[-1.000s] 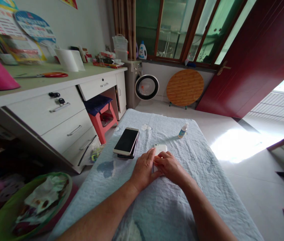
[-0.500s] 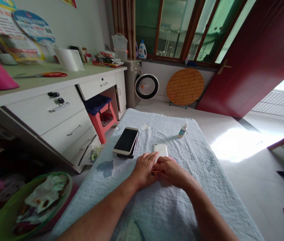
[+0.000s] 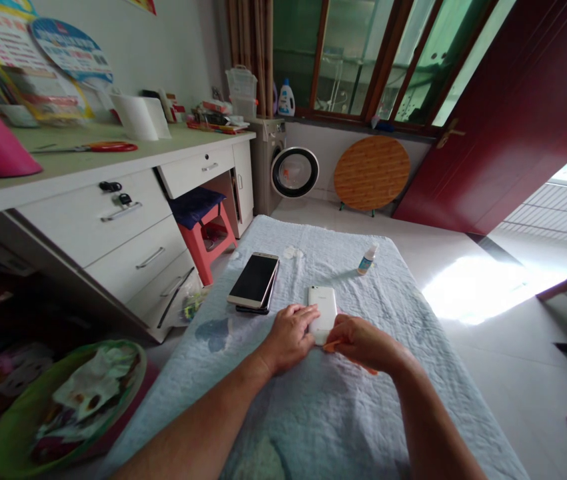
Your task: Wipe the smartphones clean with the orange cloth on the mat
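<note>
A white smartphone lies back side up on the blue-grey quilted cover. At its left edge my left hand holds it steady, fingertips over the back and thumb by the lower corner. My right hand is closed on a thin orange cloth at the phone's lower right corner. Part of the cloth trails out below the hand. To the left, a gold-and-white phone rests screen up on a darker one. Farther right stands a small spray bottle with a blue label.
A white desk with drawers runs along the left, holding scissors and a paper roll. Beneath it is a red stool. A green basin with cloths stands at lower left. An open-doored washing machine is behind.
My right hand has moved right and slightly down with the orange cloth, away from my left hand. More of the phone's back shows. My left hand stays on the phone.
</note>
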Tool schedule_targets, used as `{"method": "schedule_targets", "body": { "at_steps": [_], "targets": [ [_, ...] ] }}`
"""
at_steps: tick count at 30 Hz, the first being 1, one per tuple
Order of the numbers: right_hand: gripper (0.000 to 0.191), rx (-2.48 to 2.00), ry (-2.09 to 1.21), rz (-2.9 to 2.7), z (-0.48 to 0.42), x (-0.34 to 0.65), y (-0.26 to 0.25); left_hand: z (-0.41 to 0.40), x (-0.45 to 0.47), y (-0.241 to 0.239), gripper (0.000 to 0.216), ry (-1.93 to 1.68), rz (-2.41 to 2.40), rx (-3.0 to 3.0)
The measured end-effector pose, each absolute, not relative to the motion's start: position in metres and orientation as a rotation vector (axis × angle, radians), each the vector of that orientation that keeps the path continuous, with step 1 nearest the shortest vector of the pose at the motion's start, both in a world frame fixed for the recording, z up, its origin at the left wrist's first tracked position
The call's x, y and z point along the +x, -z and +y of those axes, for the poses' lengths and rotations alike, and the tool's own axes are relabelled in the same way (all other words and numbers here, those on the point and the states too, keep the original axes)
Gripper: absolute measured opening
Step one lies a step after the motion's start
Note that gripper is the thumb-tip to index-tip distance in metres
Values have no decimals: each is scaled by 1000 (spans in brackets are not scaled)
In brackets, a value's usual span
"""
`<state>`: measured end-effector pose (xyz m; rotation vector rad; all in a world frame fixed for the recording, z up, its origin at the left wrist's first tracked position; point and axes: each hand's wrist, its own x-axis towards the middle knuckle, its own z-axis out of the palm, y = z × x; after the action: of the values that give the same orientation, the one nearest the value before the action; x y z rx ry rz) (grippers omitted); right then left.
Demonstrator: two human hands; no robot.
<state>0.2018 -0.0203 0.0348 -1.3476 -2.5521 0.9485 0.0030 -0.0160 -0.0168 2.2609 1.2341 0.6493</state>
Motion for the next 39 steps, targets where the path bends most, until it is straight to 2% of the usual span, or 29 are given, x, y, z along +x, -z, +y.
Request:
{"method": "schedule_targets", "body": {
  "at_steps": [6, 18, 32, 39],
  "targets": [
    [16, -1308, -840, -2536, -22, 194, -24, -11, 4, 17, 36, -701, 1253, 2265],
    [12, -1376, -601, -2486, -24, 166, -15, -11, 4, 16, 37, -785, 1221, 2151],
    [11, -1454, -764, -2583, -29, 166, -26, -10, 5, 20, 39, -730, 1252, 2154],
    [12, -1563, -724, -2642, -27, 186, -26, -5, 2, 25, 38, -699, 1239, 2180]
  ]
}}
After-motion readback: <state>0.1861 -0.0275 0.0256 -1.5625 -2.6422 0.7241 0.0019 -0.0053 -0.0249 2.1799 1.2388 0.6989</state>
